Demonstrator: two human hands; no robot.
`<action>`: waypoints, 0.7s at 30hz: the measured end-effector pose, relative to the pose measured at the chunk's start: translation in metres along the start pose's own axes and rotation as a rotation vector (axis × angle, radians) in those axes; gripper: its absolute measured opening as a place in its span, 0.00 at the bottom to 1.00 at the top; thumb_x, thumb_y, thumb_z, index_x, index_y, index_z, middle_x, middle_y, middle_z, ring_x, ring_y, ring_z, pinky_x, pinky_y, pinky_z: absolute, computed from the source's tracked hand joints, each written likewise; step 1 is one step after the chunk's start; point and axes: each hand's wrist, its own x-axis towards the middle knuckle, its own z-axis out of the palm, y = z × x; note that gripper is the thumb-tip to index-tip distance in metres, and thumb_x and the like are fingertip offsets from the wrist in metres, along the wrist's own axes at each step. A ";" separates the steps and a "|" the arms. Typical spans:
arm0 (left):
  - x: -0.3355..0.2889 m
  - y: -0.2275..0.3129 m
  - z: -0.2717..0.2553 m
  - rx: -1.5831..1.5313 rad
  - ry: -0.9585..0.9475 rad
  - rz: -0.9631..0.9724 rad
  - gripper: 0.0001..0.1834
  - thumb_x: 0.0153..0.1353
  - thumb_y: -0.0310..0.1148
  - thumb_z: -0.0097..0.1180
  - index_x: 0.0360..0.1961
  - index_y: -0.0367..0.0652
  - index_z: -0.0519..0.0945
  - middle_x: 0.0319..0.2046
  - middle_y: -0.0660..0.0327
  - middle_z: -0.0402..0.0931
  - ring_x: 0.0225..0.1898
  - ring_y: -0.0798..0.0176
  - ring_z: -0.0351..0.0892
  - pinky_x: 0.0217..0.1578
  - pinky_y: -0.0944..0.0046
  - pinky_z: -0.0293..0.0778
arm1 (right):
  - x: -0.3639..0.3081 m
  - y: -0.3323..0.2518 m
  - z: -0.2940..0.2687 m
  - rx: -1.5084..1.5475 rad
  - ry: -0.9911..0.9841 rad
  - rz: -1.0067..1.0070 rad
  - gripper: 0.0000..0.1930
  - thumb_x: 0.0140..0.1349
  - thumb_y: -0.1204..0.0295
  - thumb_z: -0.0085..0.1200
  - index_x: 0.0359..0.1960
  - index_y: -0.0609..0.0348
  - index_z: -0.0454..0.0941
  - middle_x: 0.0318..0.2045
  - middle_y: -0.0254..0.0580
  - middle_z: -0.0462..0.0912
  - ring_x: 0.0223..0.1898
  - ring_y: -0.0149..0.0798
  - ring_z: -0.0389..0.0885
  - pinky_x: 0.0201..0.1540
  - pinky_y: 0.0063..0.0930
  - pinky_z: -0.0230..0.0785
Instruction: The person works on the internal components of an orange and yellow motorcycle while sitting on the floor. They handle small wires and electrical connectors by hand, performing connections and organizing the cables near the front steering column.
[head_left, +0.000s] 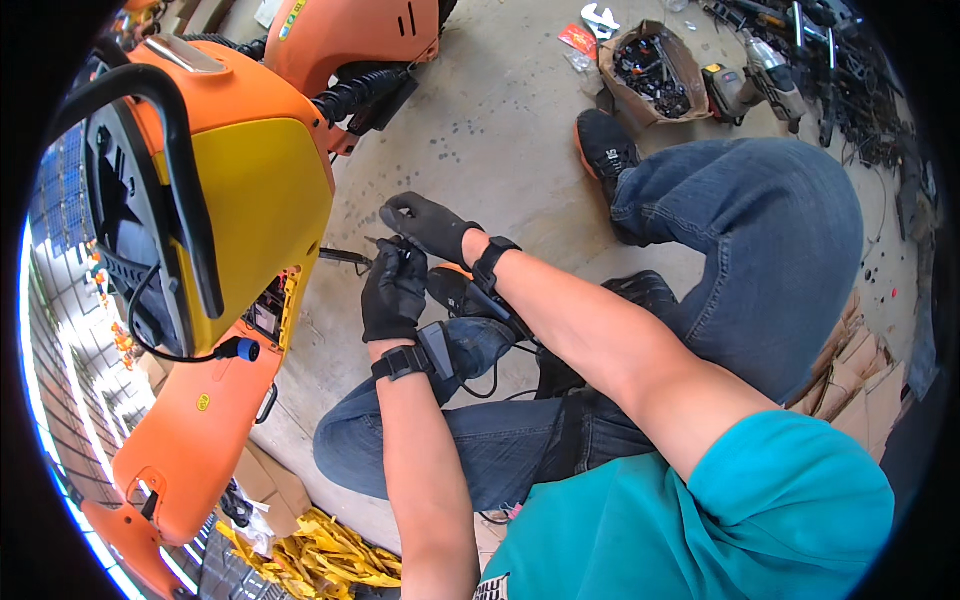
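While your left grip (395, 292) pinches a small dark piece (400, 251) at ten o'clock near centre, your right grip (428, 226) curled beside it, contents unclear, orange-and-yellow machine (255, 195) farther out at ten.

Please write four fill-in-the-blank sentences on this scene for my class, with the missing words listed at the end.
1. The left grip and right grip are both covered by dark ____.
2. The machine is mostly orange, but its big side panel is ____.
3. The shirt is teal, while the jeans are ____.
4. In the picture, the drill is to the ____ of the bag.

Missing words: gloves; yellow; blue; right.
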 end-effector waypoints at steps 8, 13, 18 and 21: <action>-0.023 0.005 -0.011 -0.013 -0.062 0.043 0.15 0.70 0.31 0.53 0.53 0.35 0.75 0.47 0.53 0.79 0.47 0.56 0.79 0.51 0.56 0.78 | -0.021 -0.033 -0.019 -0.196 -0.147 0.021 0.17 0.63 0.58 0.56 0.39 0.62 0.82 0.33 0.48 0.85 0.32 0.41 0.84 0.39 0.38 0.76; -0.020 -0.005 -0.006 0.015 -0.044 0.078 0.14 0.69 0.32 0.54 0.53 0.37 0.76 0.45 0.55 0.78 0.46 0.57 0.78 0.51 0.59 0.76 | -0.017 -0.031 -0.021 -0.160 -0.143 0.050 0.16 0.64 0.59 0.57 0.36 0.63 0.82 0.29 0.44 0.84 0.26 0.37 0.82 0.32 0.34 0.76; -0.016 -0.013 -0.012 -0.067 -0.076 0.048 0.14 0.68 0.31 0.56 0.53 0.40 0.76 0.44 0.56 0.79 0.45 0.58 0.79 0.50 0.61 0.77 | -0.004 -0.019 -0.022 -0.157 -0.174 0.140 0.18 0.63 0.58 0.57 0.34 0.65 0.81 0.25 0.42 0.83 0.23 0.36 0.78 0.29 0.34 0.73; -0.017 -0.012 -0.013 -0.149 -0.071 0.022 0.13 0.69 0.28 0.53 0.52 0.35 0.76 0.47 0.53 0.80 0.49 0.56 0.80 0.55 0.57 0.77 | 0.000 -0.016 -0.026 -0.202 -0.246 0.178 0.16 0.65 0.58 0.55 0.33 0.60 0.78 0.22 0.33 0.75 0.23 0.27 0.69 0.25 0.25 0.64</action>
